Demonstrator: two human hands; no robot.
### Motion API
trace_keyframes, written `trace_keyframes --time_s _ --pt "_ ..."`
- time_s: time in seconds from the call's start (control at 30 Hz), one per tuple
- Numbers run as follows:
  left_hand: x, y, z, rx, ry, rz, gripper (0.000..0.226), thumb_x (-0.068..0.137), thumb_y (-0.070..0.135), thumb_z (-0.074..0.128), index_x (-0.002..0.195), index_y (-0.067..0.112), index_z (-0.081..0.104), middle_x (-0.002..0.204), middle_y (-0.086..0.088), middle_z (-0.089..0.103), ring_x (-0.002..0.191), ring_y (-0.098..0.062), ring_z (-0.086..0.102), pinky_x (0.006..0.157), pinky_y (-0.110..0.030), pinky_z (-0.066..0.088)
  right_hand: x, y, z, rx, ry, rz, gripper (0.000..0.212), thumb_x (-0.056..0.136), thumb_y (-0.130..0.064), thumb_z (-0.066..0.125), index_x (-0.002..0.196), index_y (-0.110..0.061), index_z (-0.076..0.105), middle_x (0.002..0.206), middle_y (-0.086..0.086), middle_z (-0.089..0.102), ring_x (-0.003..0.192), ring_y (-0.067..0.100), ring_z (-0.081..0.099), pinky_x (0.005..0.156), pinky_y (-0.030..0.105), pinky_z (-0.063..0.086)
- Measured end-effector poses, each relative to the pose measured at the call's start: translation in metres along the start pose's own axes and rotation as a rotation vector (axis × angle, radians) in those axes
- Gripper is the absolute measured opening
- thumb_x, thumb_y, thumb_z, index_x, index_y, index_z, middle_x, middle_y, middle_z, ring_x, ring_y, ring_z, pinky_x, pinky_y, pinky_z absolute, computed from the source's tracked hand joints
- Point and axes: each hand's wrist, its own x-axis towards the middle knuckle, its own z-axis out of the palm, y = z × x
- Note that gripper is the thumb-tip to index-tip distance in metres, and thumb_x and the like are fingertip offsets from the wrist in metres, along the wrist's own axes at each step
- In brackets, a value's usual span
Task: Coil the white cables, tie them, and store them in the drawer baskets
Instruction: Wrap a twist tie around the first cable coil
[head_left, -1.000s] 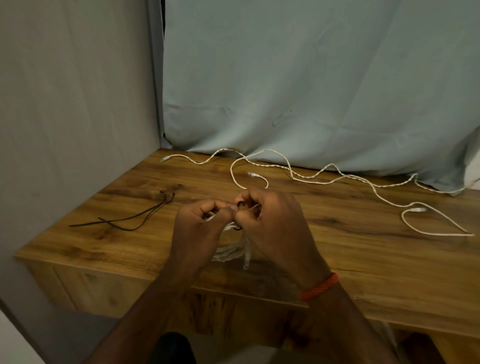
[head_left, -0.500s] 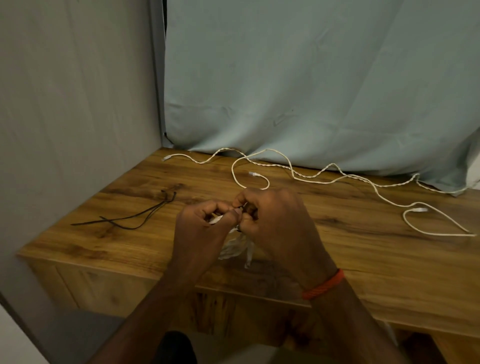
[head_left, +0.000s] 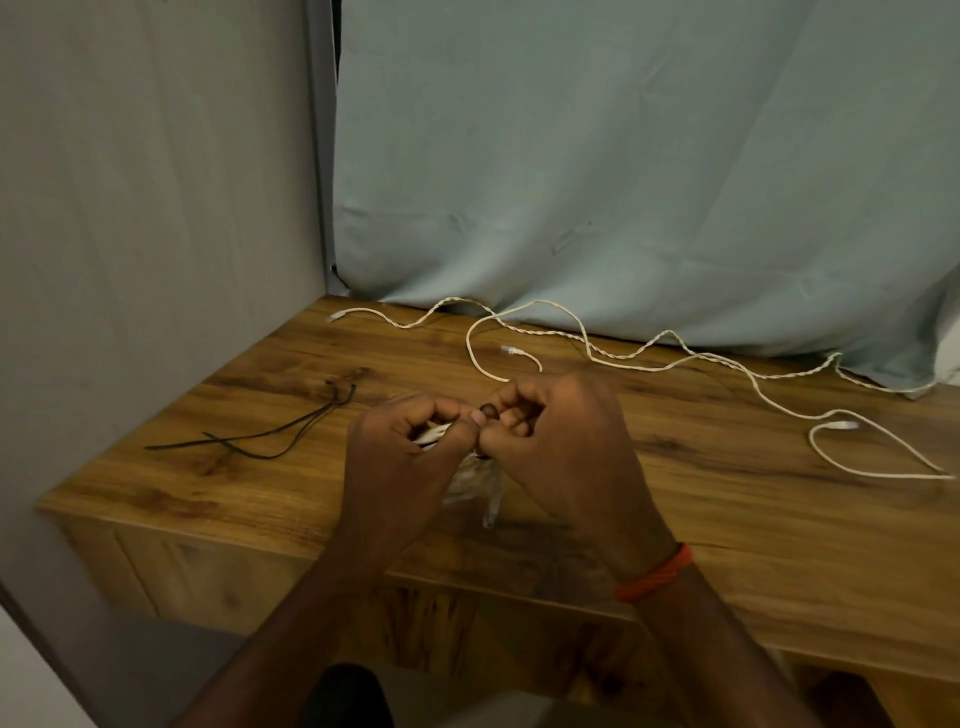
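Note:
A coiled white cable (head_left: 474, 480) hangs between my two hands above the wooden desk (head_left: 727, 519). My left hand (head_left: 400, 457) grips the top of the coil, fingers curled round its strands. My right hand (head_left: 561, 441) pinches a small dark tie (head_left: 487, 411) at the coil's top, right against my left thumb. Most of the coil is hidden behind my hands. Loose white cables (head_left: 649, 356) trail across the back of the desk, one ending in a loop (head_left: 883, 457) at the right.
Thin black ties (head_left: 270, 436) lie on the desk's left part. A grey wall stands to the left and a pale blue cloth (head_left: 623, 182) hangs behind the desk. The desk's front edge runs just below my wrists.
My hands have stayed together at the coil, shifting only slightly as the fingers work the tie. The loose cables and black ties have not moved.

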Motion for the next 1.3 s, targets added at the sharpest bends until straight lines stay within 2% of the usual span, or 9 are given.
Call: trace_keyframes --time_s 0.17,0.33,0.53,0.67,0.77,0.93,1.07,1.13,1.3 --pt "0.0 -0.002 -0.002 -0.008 0.008 0.014 0.018 0.079 0.028 0.067 0.08 0.014 0.079 0.079 0.007 0.076 0.077 -0.011 0.073 0.07 -0.041 0.058 -0.004 0.002 0.006 -0.1 0.046 -0.148 0.015 0.081 -0.028 0.062 0.073 -0.021 0.05 0.06 -0.006 0.055 0.054 0.012 0.05 0.054 0.029 0.041" --pt "0.0 -0.001 -0.001 -0.057 0.006 -0.024 0.013 0.082 0.021 0.071 0.082 0.01 0.078 0.079 0.004 0.077 0.076 -0.013 0.074 0.069 -0.034 0.058 -0.001 0.003 0.003 -0.06 0.034 -0.186 0.015 0.08 -0.023 0.066 0.074 -0.02 0.052 0.058 -0.009 0.049 0.054 0.011 0.045 0.052 0.024 0.033" --pt "0.002 0.001 -0.003 -0.108 0.034 -0.068 0.019 0.084 0.0 0.073 0.073 0.015 0.075 0.073 0.01 0.075 0.069 -0.002 0.069 0.064 -0.015 0.049 0.004 0.007 -0.008 0.618 -0.163 0.154 0.009 0.082 0.003 0.076 0.089 -0.004 0.075 0.07 0.0 0.072 0.054 0.003 0.06 0.048 0.018 0.046" --pt "0.001 0.0 -0.004 -0.18 0.04 -0.128 0.024 0.086 -0.001 0.071 0.07 0.017 0.073 0.07 0.01 0.074 0.061 0.001 0.064 0.056 -0.011 0.043 0.002 0.011 -0.009 0.732 -0.199 0.196 0.019 0.083 0.006 0.071 0.094 -0.009 0.076 0.077 -0.001 0.077 0.055 0.007 0.063 0.052 0.019 0.052" --pt "0.001 -0.001 -0.003 -0.183 0.047 -0.128 0.022 0.086 -0.001 0.071 0.071 0.015 0.073 0.073 0.007 0.075 0.063 -0.001 0.065 0.056 -0.012 0.044 0.001 0.011 -0.005 0.702 -0.15 0.207 0.018 0.084 0.005 0.072 0.095 -0.009 0.077 0.083 0.007 0.078 0.063 0.021 0.067 0.057 0.025 0.057" --pt "0.001 0.0 -0.005 -0.203 0.05 -0.137 0.024 0.085 -0.003 0.07 0.071 0.015 0.073 0.071 0.009 0.074 0.062 0.0 0.064 0.055 -0.012 0.043 -0.003 0.006 -0.002 0.607 -0.119 0.227 0.012 0.087 0.0 0.071 0.093 -0.009 0.077 0.077 0.008 0.076 0.056 0.015 0.067 0.058 0.03 0.059" --pt "0.0 0.001 -0.005 -0.217 0.023 -0.157 0.026 0.086 -0.003 0.069 0.07 0.016 0.072 0.068 0.009 0.072 0.055 0.002 0.059 0.053 -0.01 0.04 -0.004 0.006 -0.001 0.215 -0.074 0.127 0.014 0.089 -0.011 0.069 0.083 -0.022 0.074 0.07 -0.011 0.07 0.065 0.002 0.063 0.063 0.021 0.049" --pt "0.002 0.001 -0.006 -0.218 0.011 -0.176 0.028 0.087 -0.002 0.068 0.068 0.017 0.07 0.067 0.009 0.071 0.054 0.003 0.057 0.052 -0.009 0.039 -0.005 0.006 0.0 0.024 -0.019 -0.001 0.01 0.089 -0.018 0.063 0.083 -0.024 0.066 0.078 -0.014 0.063 0.075 0.005 0.057 0.067 0.029 0.045" --pt "0.001 -0.006 -0.008 -0.106 -0.001 -0.081 0.016 0.084 0.013 0.069 0.068 0.013 0.069 0.068 0.01 0.07 0.061 0.0 0.061 0.059 -0.014 0.044 -0.009 0.005 -0.005 -0.238 0.046 -0.163 0.005 0.09 -0.02 0.051 0.09 -0.023 0.055 0.092 -0.006 0.057 0.088 0.016 0.049 0.071 0.034 0.039"
